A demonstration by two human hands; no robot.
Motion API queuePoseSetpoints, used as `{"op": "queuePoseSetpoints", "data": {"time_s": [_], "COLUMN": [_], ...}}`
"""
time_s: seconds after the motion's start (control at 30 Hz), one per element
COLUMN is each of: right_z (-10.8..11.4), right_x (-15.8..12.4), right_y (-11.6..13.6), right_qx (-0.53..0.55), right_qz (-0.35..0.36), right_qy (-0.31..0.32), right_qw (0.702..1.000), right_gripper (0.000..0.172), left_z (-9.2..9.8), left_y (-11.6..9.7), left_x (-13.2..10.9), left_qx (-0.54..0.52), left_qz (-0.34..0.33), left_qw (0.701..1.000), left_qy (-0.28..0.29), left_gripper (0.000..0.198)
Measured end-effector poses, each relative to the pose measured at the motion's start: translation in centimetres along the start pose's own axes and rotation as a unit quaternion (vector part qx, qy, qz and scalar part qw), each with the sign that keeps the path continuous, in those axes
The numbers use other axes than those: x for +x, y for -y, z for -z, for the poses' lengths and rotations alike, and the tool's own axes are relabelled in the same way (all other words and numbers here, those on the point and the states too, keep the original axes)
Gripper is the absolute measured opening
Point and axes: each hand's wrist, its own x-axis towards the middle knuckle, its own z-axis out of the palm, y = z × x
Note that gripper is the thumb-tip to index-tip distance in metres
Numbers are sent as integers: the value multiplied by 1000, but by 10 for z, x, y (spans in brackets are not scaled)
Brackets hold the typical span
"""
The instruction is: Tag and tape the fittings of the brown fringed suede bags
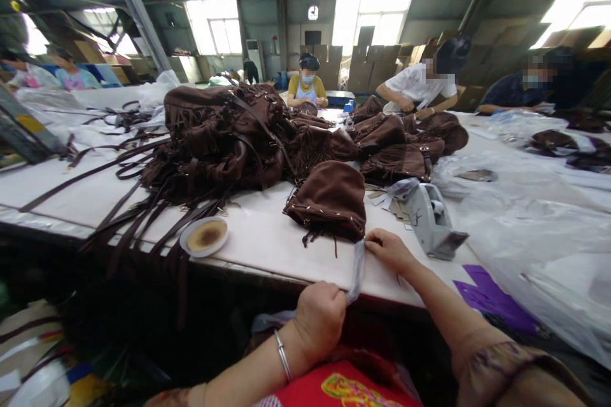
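A dark brown suede-like bag [329,197] with small metal fittings and tassels lies near the table's front edge. From its lower right corner a whitish, translucent plastic strip [357,270] runs down over the edge. My left hand [322,315], with a metal bangle on the wrist, is closed in a fist around the strip's lower end. At the upper end, beside the bag's corner, the fingertips of my right hand [389,249] are pinched together on the strip. Whether anything lies inside the plastic cannot be made out.
Brown bags with dangling straps form a large pile [224,133] behind. A shallow dish [204,236] sits at the front edge. To the right stand a tape dispenser [433,219], purple sheet [496,299] and clear plastic [539,222]. Several people work across the table [277,248].
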Motion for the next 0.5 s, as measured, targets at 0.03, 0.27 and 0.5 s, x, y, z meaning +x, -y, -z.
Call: {"op": "queuePoseSetpoints", "data": {"time_s": [0.03,0.27,0.5], "right_z": [-1,-8,-2], "right_x": [0,-6,-6], "right_y": [0,-2,4], "right_qx": [-7,12,0], "right_qz": [10,17,49], "right_qy": [-2,-57,-4], "right_qw": [1000,998,999], "right_gripper": [14,18,18], "left_z": [1,-4,-9], "left_y": [0,5,2], "left_x": [0,-1,4], "left_qx": [27,53,87], "left_qz": [-30,-41,-72], "left_qw": [999,998,993], "left_qy": [-5,3,17], "left_gripper": [13,10,9]}}
